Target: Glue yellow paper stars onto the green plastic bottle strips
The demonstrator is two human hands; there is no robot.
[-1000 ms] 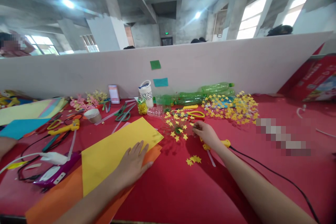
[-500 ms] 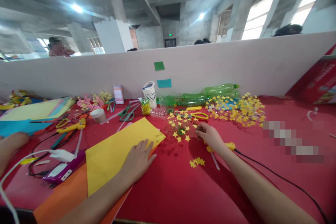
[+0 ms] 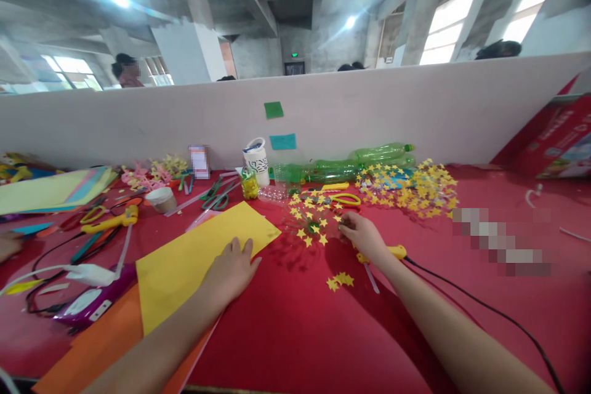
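The left hand lies on a flat, bright yellow rectangular sheet overlapping orange sheets on the red counter, its fingers a little spread and bent. The right hand has its fingers drawn together at the right edge of a clear, spreading ornament with yellow stars around a green centre — whether they pinch a star I cannot tell. Nearer the counter's front lies a small cluster of loose yellow stars — beside it, partly under the right forearm, a yellow glue gun with a black cord.
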